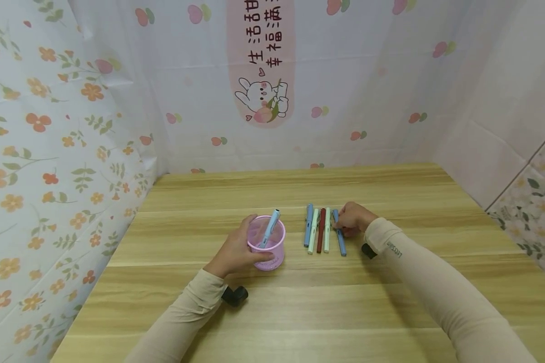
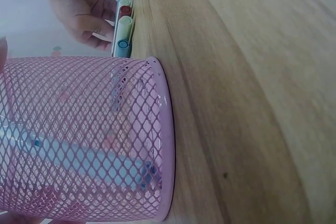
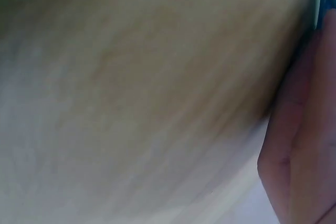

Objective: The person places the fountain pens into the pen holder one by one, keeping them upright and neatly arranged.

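Note:
A pink mesh pen cup [image 1: 276,254] stands on the wooden table, with my left hand [image 1: 239,250] wrapped around its side. Inside the cup a light blue pen [image 1: 270,229] leans, its capped end above the rim; the left wrist view shows its lower part [image 2: 94,163] through the mesh. To the right, several pens lie side by side: a blue pen [image 1: 309,226], two pale green pens [image 1: 314,231], a dark red pen [image 1: 321,231] and another blue pen [image 1: 340,243]. My right hand [image 1: 355,219] pinches that rightmost blue pen near its upper end.
The wood-grain table [image 1: 290,312] reaches back to a printed curtain [image 1: 345,91]. A floral cloth [image 1: 63,166] hangs along the left side. Dark wrist cameras [image 1: 234,296] sit under both forearms, close to the tabletop.

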`<state>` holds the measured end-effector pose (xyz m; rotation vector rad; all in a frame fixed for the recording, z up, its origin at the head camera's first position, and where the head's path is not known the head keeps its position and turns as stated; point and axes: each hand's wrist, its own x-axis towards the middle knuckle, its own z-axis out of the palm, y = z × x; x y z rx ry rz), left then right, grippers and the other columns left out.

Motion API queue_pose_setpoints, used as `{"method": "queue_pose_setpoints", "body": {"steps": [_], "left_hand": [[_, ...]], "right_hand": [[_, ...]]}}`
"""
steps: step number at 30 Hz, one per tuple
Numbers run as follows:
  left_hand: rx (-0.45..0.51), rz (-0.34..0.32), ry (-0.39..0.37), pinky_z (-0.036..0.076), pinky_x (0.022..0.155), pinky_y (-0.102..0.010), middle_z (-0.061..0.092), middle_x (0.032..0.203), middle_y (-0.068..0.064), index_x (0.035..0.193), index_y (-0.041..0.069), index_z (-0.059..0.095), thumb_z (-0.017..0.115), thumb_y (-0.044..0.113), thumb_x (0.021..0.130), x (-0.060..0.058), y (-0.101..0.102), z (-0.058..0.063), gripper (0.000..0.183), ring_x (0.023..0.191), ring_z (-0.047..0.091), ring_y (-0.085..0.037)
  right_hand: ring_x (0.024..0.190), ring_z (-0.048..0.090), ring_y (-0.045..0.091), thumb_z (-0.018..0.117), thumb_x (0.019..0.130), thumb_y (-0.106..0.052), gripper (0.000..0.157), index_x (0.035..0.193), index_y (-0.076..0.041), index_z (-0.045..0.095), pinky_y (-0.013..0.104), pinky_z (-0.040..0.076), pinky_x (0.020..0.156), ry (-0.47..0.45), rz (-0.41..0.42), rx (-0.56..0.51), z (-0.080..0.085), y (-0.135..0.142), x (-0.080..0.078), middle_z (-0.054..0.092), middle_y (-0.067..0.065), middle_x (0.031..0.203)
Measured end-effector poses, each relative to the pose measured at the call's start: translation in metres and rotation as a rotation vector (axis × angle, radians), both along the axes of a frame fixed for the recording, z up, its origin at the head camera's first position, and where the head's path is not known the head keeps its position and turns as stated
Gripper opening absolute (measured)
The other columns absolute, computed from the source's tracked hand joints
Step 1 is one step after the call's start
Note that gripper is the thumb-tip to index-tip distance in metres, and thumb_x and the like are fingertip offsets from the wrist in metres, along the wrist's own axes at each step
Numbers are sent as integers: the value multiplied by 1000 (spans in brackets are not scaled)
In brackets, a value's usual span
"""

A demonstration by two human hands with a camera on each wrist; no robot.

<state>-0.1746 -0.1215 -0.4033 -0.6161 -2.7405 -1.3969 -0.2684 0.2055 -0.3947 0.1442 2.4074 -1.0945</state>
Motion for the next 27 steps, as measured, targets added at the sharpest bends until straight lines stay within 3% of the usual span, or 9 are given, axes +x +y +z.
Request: {"method": "queue_pose_setpoints", "body": {"steps": [9, 18, 27], "left_hand": [[5, -3, -4, 46, 93, -51, 56, 127, -20, 147, 2, 29, 91, 26, 65, -1, 0, 1, 105, 113, 56, -35], [-2, -12, -2, 46, 93, -52, 56, 128, -21, 147, 2, 28, 91, 26, 66, 1, -1, 0, 105, 114, 56, -35], [-7, -22, 1, 46, 92, -51, 56, 127, -21, 147, 1, 28, 91, 26, 66, 0, -1, 0, 105, 112, 57, -34]], "right_hand": [[57, 50, 12, 61, 90, 1, 30, 64, -8, 49, 26, 52, 58, -7, 30, -29, 2, 1, -2, 49, 2, 65], [67, 53, 15, 55, 94, 2, 20, 75, -4, 51, 30, 54, 66, -48, 67, -92, 5, 2, 0, 52, 5, 77], [67, 52, 15, 53, 94, 3, 21, 75, -3, 50, 30, 54, 67, -52, 74, -125, 4, 8, 0, 50, 6, 78]]}}
